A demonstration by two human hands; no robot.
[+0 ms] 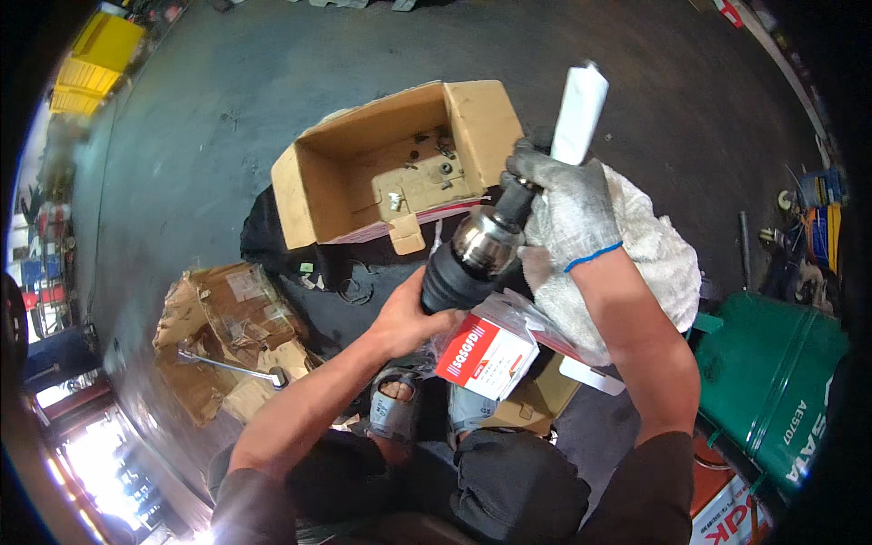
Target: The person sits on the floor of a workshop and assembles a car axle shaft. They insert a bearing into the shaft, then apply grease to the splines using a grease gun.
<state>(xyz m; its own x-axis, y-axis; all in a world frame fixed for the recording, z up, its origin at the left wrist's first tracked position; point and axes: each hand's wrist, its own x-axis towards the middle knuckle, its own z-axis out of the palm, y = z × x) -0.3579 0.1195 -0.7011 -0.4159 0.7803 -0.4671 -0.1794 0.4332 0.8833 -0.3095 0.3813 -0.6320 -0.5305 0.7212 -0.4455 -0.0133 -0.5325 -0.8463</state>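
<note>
A CV axle joint (481, 243) with a shiny metal housing and a black rubber boot is held up at a tilt between my hands. My bare left hand (407, 313) wraps round the boot at its lower end. My right hand (568, 204), in a grey-white glove with a blue cuff edge, is closed round the dark stub at the upper end. A white tube-like piece (579, 113) sticks up out of the right hand; where it meets the joint is hidden by the glove. Just below the joint lies a red and white carton (490, 356) with clear plastic against it.
Ahead stands an open cardboard box (331, 195) with several small dark parts inside. A white towel (658, 263) lies under my right forearm. Torn cardboard (213, 313) with a ratchet-like metal tool (232, 366) is at left; a green tank (767, 381) stands at right.
</note>
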